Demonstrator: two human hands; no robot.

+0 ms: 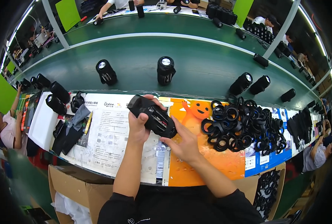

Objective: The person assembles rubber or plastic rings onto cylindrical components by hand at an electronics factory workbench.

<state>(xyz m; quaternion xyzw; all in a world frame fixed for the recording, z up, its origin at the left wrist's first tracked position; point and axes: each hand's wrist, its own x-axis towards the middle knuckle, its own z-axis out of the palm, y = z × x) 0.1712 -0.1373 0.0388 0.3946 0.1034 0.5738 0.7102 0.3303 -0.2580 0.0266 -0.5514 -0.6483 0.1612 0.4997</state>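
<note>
Over the middle of the bench I hold a black cylindrical portable speaker (153,115), lying tilted with one end up to the left. My left hand (139,121) wraps round its left part, thumb on the near side. At its right end, the fingers and thumb of my right hand (184,142) grip the rim. To the right of my hands lies a heap of black rings (237,125). Two similar speakers, one upright (166,70) and one leaning (106,72), stand on the green conveyor beyond the bench.
Dark cloths (73,128) and a yellow pen-like tool (88,123) lie at left, near more speakers (56,103). Black strips (300,125) lie at far right. An open cardboard box (69,183) stands below the bench; another box of black rings (267,192) is at right. Co-workers sit around.
</note>
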